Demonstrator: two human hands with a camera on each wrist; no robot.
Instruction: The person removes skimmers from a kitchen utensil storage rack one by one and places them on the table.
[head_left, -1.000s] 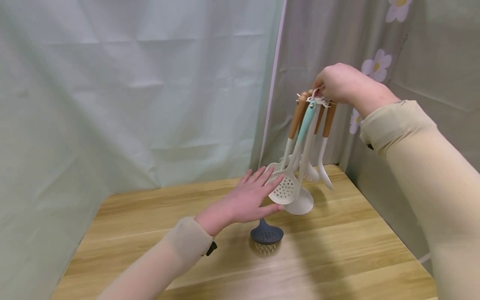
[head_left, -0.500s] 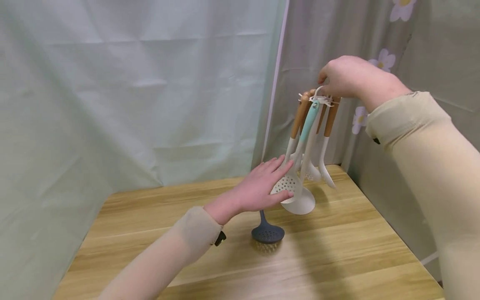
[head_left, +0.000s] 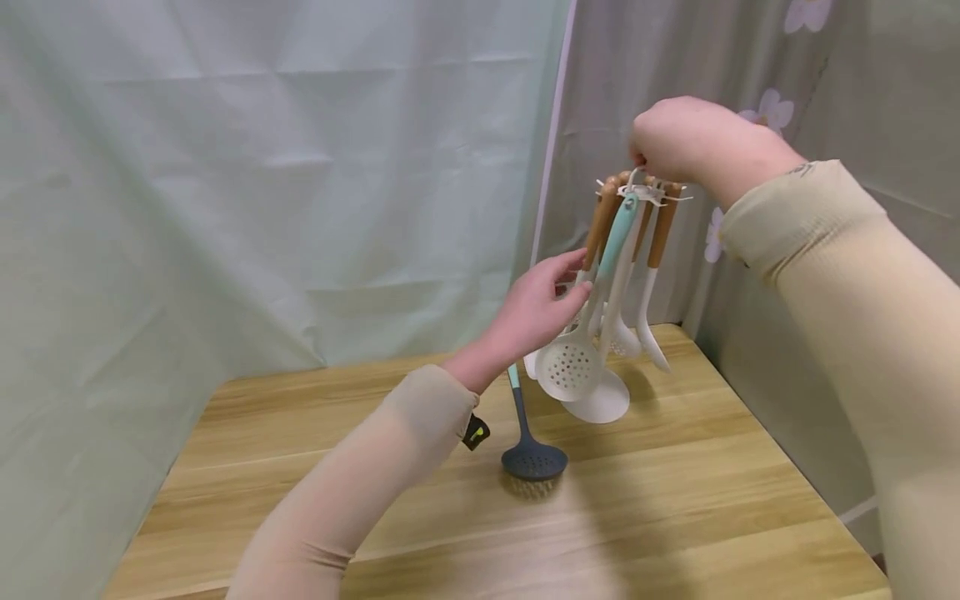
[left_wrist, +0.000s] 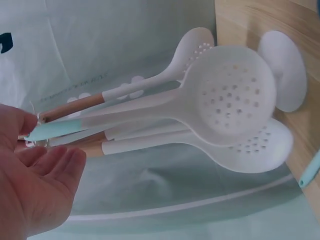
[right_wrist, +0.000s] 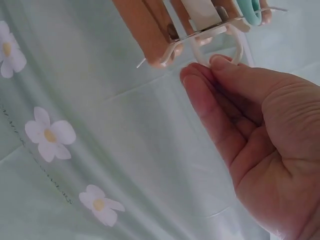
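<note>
A bunch of white kitchen utensils with wooden handles hangs from a white ring above the wooden table. My right hand holds that ring from above; in the right wrist view its fingertips hook the ring. One white skimmer has a teal handle. My left hand reaches in from the left, its relaxed fingers by the handles at the teal handle's end. A ladle hangs behind the skimmer.
A dark grey slotted skimmer with a teal handle lies on the table below the bunch, partly hidden by my left arm. Pale green curtain hangs behind, flowered cloth to the right. The table's right edge is near.
My left hand rose from the skimmer's bowl up to the handles, its fingers now slightly curled. My right hand lifted the bunch a little higher.
</note>
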